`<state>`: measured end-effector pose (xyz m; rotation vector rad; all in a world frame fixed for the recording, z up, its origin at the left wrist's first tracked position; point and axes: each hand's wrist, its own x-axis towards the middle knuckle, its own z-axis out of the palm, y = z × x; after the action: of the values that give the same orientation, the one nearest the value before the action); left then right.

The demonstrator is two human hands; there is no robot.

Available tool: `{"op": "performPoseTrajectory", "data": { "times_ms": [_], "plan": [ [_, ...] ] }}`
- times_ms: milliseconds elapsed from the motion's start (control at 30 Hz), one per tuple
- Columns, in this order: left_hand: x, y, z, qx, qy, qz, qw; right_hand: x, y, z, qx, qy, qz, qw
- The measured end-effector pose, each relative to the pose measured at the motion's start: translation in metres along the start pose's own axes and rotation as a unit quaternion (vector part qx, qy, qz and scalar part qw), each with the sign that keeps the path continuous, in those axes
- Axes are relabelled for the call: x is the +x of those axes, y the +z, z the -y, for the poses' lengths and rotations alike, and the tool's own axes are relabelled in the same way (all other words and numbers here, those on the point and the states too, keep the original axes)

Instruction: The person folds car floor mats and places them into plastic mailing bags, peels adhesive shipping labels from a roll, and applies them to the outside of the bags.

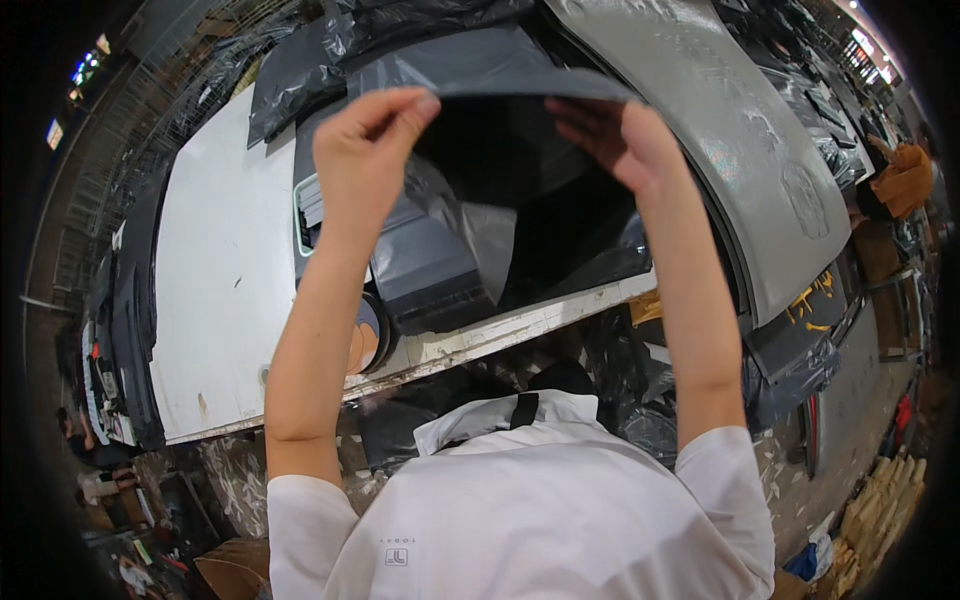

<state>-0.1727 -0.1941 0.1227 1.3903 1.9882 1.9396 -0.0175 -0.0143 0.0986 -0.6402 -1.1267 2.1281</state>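
Note:
Both my arms reach forward over the white-topped table. Between them a dark, flexible sheet (pixel 500 150) has its far edge raised in an arch, the near side shadowed black. My left hand (pixel 365 145) pinches that edge between thumb and fingers at its left end. At the other end my right hand (pixel 637 145) grips the edge, its fingers in shadow under the sheet. Below lies a stack of dark grey, plastic-wrapped flat pieces (pixel 425 270), with a translucent plastic flap (pixel 487 240) folded over part of it. What exactly the sheet is, I cannot make out.
A large grey moulded mat (pixel 740 150) lies on the right, over dark layers. Black plastic packages (pixel 295 80) sit at the back left. The bare white tabletop (pixel 225 270) spreads left. By my left forearm is a round dark-rimmed object (pixel 372 335). Plastic bags crowd below the table's edge.

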Motion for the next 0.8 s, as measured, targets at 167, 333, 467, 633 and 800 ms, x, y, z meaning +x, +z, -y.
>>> {"op": "performPoseTrajectory", "data": {
  "times_ms": [167, 333, 467, 633, 800],
  "plan": [
    [-0.030, -0.005, 0.002, 0.149, 0.157, -0.025, 0.976, -0.007, -0.029, -0.009, -0.566, -0.033, 0.005, 0.824],
    [-0.156, -0.035, 0.060, 0.351, -0.071, 0.146, 0.922, -0.111, -0.048, -0.068, -0.745, -0.022, 0.310, 0.590],
    [-0.231, -0.054, 0.099, 0.129, -0.387, 0.141, 0.902, -0.095, 0.028, -0.031, -0.562, -0.068, 0.218, 0.795],
    [-0.198, -0.075, 0.077, -0.003, -0.520, 0.337, 0.785, 0.028, -0.047, -0.159, -0.826, -0.284, 0.015, 0.487],
    [-0.105, -0.135, 0.145, 0.331, -0.229, 0.152, 0.903, 0.031, -0.043, -0.172, -0.795, -0.324, 0.014, 0.513]
  ]
}}
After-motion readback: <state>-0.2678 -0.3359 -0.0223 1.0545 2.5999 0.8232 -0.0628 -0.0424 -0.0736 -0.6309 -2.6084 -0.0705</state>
